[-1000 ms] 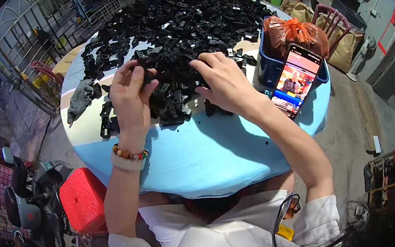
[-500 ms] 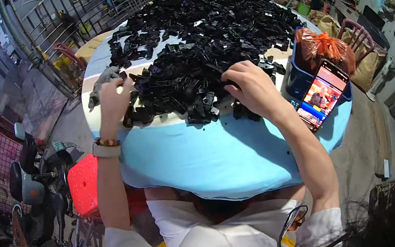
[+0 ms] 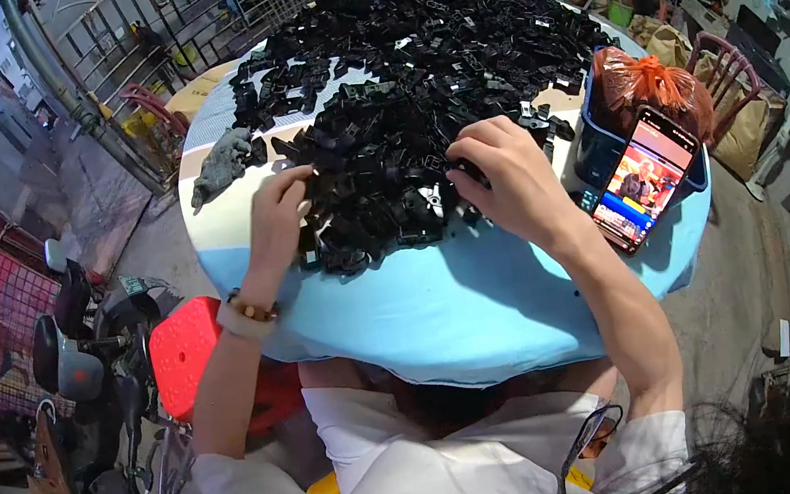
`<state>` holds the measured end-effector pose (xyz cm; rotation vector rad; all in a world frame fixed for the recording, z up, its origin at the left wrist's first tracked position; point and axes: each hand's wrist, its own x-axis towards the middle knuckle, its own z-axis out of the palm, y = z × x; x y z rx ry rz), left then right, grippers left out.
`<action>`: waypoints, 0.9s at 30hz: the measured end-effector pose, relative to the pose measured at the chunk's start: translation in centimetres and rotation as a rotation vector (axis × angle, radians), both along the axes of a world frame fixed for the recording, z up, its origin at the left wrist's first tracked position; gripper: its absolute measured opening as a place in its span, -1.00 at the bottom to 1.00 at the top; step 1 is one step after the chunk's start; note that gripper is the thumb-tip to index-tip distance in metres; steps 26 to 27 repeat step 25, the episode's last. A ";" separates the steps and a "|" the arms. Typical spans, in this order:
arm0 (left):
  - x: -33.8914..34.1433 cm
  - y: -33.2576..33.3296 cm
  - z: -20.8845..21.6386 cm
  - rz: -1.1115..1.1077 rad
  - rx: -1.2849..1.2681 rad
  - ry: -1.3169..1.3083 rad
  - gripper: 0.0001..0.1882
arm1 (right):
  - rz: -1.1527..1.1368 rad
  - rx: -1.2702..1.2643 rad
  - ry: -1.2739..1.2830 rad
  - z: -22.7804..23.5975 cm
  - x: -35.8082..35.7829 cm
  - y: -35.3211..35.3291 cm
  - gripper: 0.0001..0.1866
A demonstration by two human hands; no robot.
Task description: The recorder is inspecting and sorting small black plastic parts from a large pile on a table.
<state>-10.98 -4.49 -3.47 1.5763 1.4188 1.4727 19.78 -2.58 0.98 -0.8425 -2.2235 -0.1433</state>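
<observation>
A large heap of small black plastic parts covers much of the cloth-covered table. At the heap's near left edge is my left hand, its fingers bent together against the parts. What those fingertips pinch, if anything, cannot be made out. My right hand curls over the near right side of the heap, closed on a black plastic part that shows between thumb and fingers. Between the hands lie loose black parts, one with a silvery face. A crumpled grey cloth or glove rests left of the heap.
A lit phone leans against a dark blue bin at the table's right edge. The bin holds a tied reddish plastic bag. A red stool stands at lower left, near a parked bicycle or scooter.
My left hand has moved right, away from the grey cloth to the heap's near edge, and its fingers have come together. My right hand stays in nearly the same place; the view has shifted slightly.
</observation>
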 end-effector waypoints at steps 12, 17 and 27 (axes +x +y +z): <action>0.9 -7.7 2.2 -0.182 0.050 0.833 -0.43 | 0.115 0.006 0.029 -0.7 -0.3 0.0 -0.81; -0.5 -5.1 4.1 -0.013 0.188 0.360 -0.52 | 0.236 -0.095 0.321 -0.7 -1.4 -0.4 -0.76; 15.0 0.4 6.3 -0.170 0.577 0.645 -0.48 | 0.603 -1.079 1.017 -0.2 -1.4 -0.2 -0.49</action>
